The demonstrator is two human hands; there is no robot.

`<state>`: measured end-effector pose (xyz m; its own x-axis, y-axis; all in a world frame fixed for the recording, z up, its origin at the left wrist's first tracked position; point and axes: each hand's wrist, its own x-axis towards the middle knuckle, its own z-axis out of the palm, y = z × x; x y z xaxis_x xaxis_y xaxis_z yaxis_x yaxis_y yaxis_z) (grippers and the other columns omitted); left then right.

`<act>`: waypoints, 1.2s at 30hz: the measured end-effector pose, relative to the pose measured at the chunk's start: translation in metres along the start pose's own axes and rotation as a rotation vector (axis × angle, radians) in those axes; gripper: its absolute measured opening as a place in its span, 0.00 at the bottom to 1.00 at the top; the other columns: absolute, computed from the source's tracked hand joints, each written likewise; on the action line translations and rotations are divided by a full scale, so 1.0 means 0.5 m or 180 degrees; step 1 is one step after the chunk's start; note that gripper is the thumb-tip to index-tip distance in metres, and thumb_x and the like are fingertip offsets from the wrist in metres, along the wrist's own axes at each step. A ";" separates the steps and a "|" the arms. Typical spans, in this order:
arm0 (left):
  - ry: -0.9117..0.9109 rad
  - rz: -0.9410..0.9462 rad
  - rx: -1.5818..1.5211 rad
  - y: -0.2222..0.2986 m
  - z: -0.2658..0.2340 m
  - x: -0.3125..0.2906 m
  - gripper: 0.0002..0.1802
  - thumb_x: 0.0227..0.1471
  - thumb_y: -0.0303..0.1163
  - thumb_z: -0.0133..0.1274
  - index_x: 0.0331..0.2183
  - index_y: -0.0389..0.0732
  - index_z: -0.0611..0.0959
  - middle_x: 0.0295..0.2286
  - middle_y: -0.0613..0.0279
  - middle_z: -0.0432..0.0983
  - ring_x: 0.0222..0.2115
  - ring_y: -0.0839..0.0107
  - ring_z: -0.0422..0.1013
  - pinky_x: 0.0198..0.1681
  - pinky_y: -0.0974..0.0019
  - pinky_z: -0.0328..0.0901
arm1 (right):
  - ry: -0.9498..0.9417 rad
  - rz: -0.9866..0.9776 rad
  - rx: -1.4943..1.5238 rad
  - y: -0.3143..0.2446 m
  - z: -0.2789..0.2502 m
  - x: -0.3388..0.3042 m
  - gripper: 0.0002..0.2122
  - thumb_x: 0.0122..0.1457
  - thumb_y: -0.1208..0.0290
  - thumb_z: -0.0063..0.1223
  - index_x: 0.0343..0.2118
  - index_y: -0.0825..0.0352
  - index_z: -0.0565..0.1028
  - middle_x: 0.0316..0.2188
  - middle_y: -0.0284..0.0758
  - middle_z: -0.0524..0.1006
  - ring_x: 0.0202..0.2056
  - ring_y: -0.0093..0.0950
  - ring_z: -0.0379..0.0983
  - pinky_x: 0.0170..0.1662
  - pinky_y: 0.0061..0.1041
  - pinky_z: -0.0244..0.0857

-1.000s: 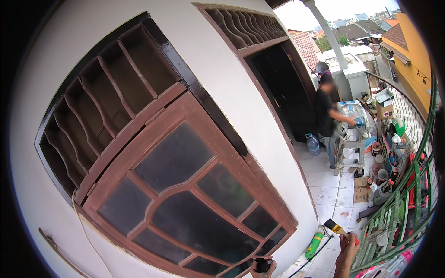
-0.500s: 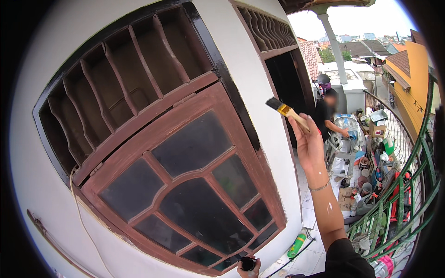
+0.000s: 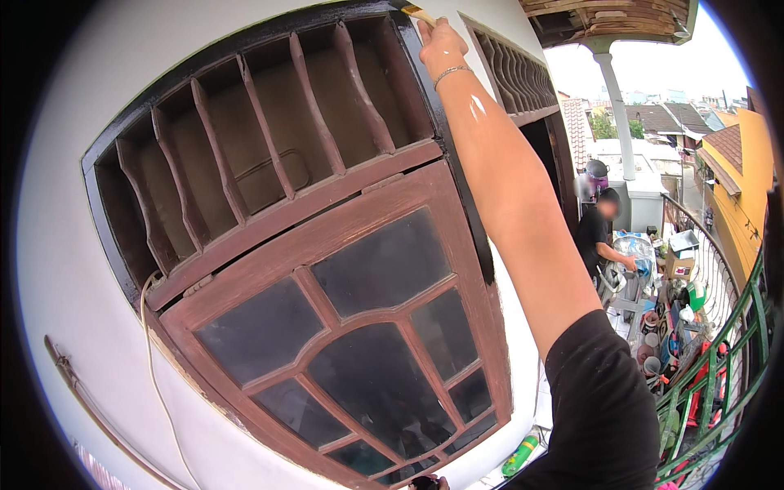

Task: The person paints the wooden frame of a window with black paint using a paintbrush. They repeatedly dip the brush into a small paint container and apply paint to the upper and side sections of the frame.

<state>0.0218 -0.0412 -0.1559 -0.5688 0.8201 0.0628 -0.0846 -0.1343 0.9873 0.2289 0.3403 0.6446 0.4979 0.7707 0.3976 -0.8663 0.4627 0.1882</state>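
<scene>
Up it's going: the right hand (image 3: pixel 443 42) is rising past the brown window (image 3: pixel 371 376), now grasping the paintbrush (image 3: pixel 420 15) at its upper right corner, beside the black frame edge (image 3: pixel 418 72). White wall (image 3: pixel 65 261) is lying open left of the window. The bristles are running out of view, contact unclear; below the window, the left hand (image 3: pixel 443 483) is clasping a dark cup (image 3: pixel 424 483), both mostly cut off.
</scene>
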 end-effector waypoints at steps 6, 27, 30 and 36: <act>0.0035 0.0031 0.0275 0.045 -0.006 -0.004 0.14 0.57 0.35 0.61 0.44 0.42 0.81 0.36 0.64 0.80 0.35 0.69 0.73 0.45 0.59 0.69 | 0.0083 0.0095 0.0150 0.023 0.002 0.057 0.17 0.67 0.73 0.52 0.50 0.82 0.66 0.43 0.51 0.74 0.35 0.40 0.80 0.38 0.27 0.84; 0.0008 0.0164 0.0774 0.097 -0.024 -0.023 0.19 0.54 0.30 0.68 0.46 0.41 0.80 0.37 0.66 0.81 0.36 0.76 0.74 0.43 0.69 0.69 | -0.0234 -0.0766 -0.0978 -0.043 0.040 0.051 0.14 0.63 0.81 0.52 0.47 0.83 0.66 0.36 0.58 0.80 0.28 0.45 0.84 0.29 0.32 0.83; 0.0032 0.0214 0.0765 0.108 -0.014 -0.023 0.19 0.54 0.30 0.68 0.46 0.41 0.80 0.36 0.66 0.81 0.36 0.76 0.74 0.43 0.69 0.70 | -0.0242 -0.0512 -0.1042 -0.024 0.060 0.086 0.13 0.63 0.80 0.51 0.46 0.84 0.66 0.36 0.58 0.80 0.29 0.45 0.83 0.30 0.33 0.82; 0.0075 0.0250 0.0796 0.122 0.001 -0.027 0.18 0.54 0.31 0.68 0.45 0.42 0.81 0.36 0.66 0.81 0.35 0.77 0.74 0.42 0.69 0.70 | 0.0137 -0.0185 -0.1379 0.005 -0.099 0.055 0.13 0.64 0.77 0.51 0.45 0.84 0.69 0.36 0.55 0.81 0.30 0.43 0.84 0.29 0.31 0.78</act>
<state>0.0246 -0.0601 -0.0964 -0.5849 0.7989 0.1401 0.1638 -0.0527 0.9851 0.2425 0.3842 0.6117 0.5545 0.7512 0.3580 -0.7451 0.6398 -0.1885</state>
